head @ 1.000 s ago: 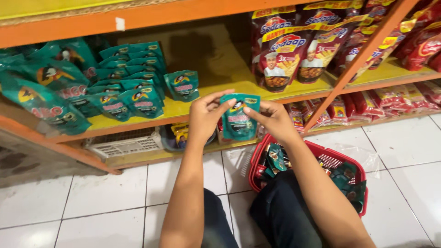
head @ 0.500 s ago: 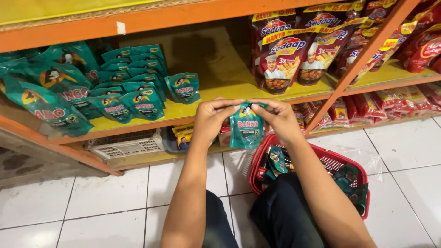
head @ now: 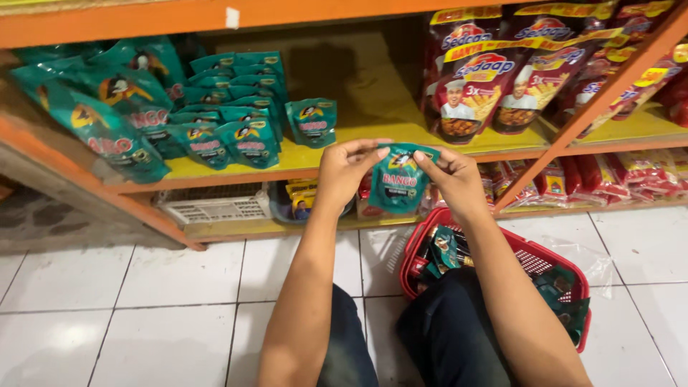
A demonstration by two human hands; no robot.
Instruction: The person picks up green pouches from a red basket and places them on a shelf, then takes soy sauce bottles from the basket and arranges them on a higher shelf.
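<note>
Across the top of the frame runs the yellow shelf (head: 373, 115), with teal pouches (head: 215, 107) already ranked at upper left and red packets (head: 494, 79) at upper right. A wide middle stretch is bare, so the row looks partly filled. At lower right the red basket (head: 530, 261) on the floor holds more pouches. At centre, the left hand (head: 344, 172) and right hand (head: 455, 179) pinch the top corners of one small teal pouch (head: 398, 188), held upright before the shelf edge.
</note>
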